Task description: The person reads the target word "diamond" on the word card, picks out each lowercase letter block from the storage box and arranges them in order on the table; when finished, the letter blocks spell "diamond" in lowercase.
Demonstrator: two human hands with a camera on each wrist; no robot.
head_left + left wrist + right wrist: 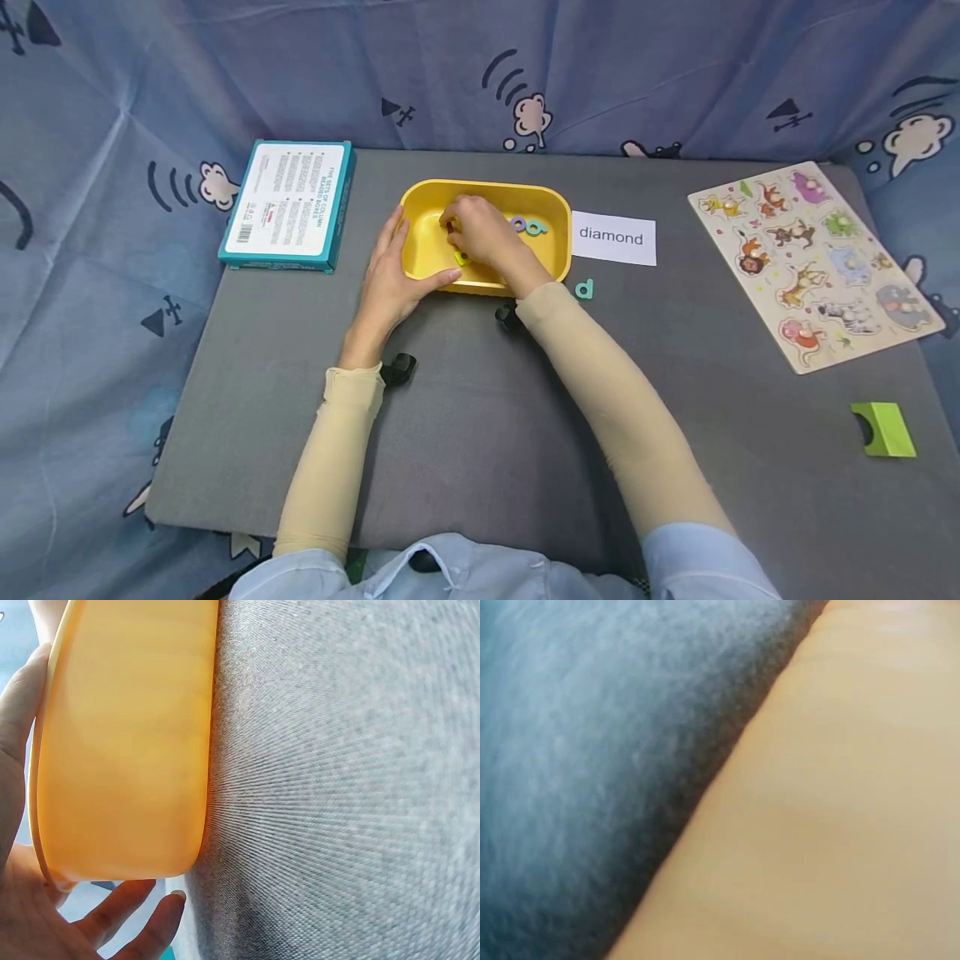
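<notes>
A yellow plastic tray (487, 287) holds small letters: a purple one (518, 223), a teal one (536, 227) and a yellow-green one (461, 258). My left hand (390, 271) holds the tray's left end, thumb along the near rim and fingers at the left side; the left wrist view shows the tray wall (127, 750) close up. Inside the tray, my right hand (483, 233) has bent fingers low over the floor; whether they pinch a letter is hidden. The right wrist view shows only the tray's wall (817, 825) and grey tabletop.
A teal letter d (584, 289) lies right of the tray, below a card reading "diamond" (613, 238). At left is a teal-edged box (287, 204). An animal peg puzzle board (813, 262) and a green arch block (885, 429) lie at right.
</notes>
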